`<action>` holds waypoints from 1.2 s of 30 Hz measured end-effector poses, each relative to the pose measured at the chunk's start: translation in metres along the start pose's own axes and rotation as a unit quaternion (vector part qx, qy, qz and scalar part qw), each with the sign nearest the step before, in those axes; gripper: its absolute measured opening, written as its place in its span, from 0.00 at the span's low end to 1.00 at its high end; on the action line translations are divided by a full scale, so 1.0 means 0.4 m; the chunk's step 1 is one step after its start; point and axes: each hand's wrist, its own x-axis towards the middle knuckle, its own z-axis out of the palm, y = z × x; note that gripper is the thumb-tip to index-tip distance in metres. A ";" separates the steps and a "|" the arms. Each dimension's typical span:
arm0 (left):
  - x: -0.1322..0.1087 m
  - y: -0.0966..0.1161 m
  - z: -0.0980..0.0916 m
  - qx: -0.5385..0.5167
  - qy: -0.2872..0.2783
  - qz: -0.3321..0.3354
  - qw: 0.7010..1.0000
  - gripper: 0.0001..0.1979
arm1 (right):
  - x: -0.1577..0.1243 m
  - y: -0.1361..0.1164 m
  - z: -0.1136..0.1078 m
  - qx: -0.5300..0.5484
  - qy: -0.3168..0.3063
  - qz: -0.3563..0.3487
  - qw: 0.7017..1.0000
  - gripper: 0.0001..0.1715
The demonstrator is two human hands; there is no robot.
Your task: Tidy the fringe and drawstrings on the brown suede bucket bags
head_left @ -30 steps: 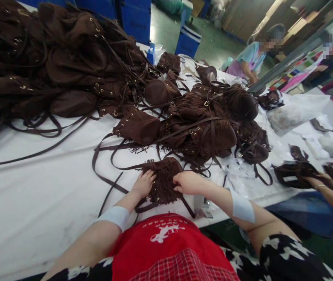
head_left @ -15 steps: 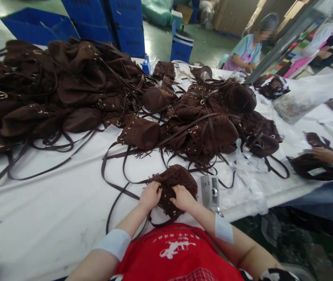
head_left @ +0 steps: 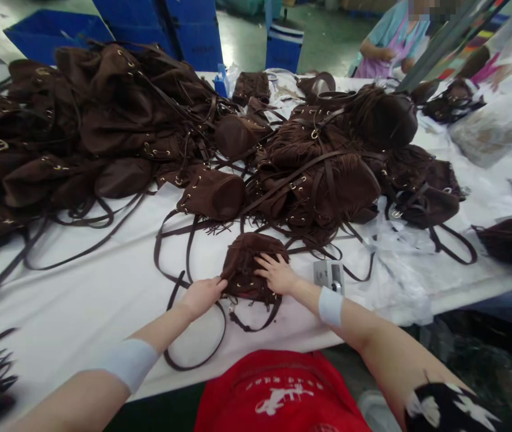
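Note:
A dark brown fringed drawstring bag (head_left: 247, 264) lies on the white table in front of me, its mouth with metal eyelets turned my way. My left hand (head_left: 208, 293) grips the bag's left edge, thumb and fingers closed on it. On the bag's right side rests my right hand (head_left: 277, 273), open, with fingers spread over the fabric. A long thin strap (head_left: 170, 354) loops on the table by my left wrist. A shorter strap (head_left: 258, 327) curves out below the bag's mouth. Right of my right hand stands a small grey metal device (head_left: 328, 276).
Large piles of brown bags (head_left: 116, 120) and fringed bags (head_left: 319, 174) cover the table's far side. Clear plastic (head_left: 400, 270) lies at right. Blue bins (head_left: 58, 36) stand behind the table. Across it, a person in a purple apron (head_left: 375, 67) stands near a slanted metal post (head_left: 436, 51).
The bag has been turned and laid flatter, farther from my body. My left hand has shifted left to its edge, and my right hand's fingers have spread out over it.

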 end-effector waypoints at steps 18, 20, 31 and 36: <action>-0.160 0.111 0.062 -0.066 -0.098 -0.012 0.993 0.19 | 0.196 0.014 0.003 -0.019 -0.027 0.109 0.994 0.32; -0.207 0.116 0.085 -0.065 -0.143 0.021 0.987 0.15 | 0.199 0.015 0.004 -0.022 -0.022 0.112 0.993 0.33; -0.091 0.102 0.024 -0.061 0.147 0.040 0.986 0.23 | 0.177 -0.039 -0.020 -0.021 0.009 0.144 0.989 0.27; 0.088 0.124 -0.008 -0.012 0.102 0.078 0.992 0.17 | 0.064 -0.050 0.011 0.014 0.096 0.192 0.977 0.27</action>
